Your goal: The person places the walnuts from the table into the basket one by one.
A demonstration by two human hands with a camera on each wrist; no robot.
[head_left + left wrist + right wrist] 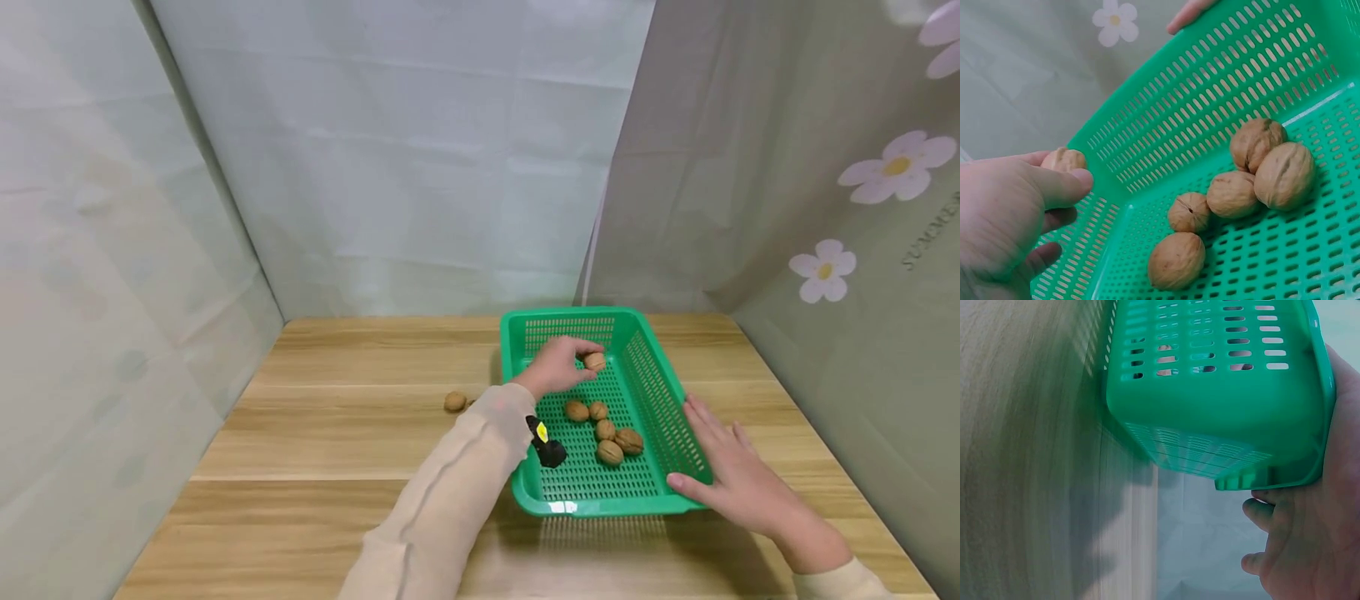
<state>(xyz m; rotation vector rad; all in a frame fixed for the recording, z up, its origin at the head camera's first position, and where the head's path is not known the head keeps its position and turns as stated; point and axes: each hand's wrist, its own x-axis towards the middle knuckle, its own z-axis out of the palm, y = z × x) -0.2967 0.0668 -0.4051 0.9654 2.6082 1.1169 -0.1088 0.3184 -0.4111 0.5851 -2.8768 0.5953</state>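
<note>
A walnut (pixel 595 362) is pinched between the thumb and fingers of my left hand (pixel 557 367), inside the far part of the green plastic basket (pixel 592 506). The left wrist view shows that walnut (pixel 1064 160) at the thumb tip, with the lower fingers apart from it. Several other walnuts (pixel 609 452) lie on the basket's slotted floor, nearer than the hand. Along the basket's right side, my right hand (pixel 738 467) rests on the rim, its fingers fairly straight and its thumb over the edge. From the right wrist, the basket's outer wall (pixel 1210 394) shows against the palm.
Left of the basket, a walnut (pixel 454 402) lies on the wooden table (pixel 337 433), with another partly hidden behind my left sleeve (pixel 442 492). A black wrist device (pixel 549 446) overlaps the basket. Pale curtains (pixel 420 167) stand behind and at both sides.
</note>
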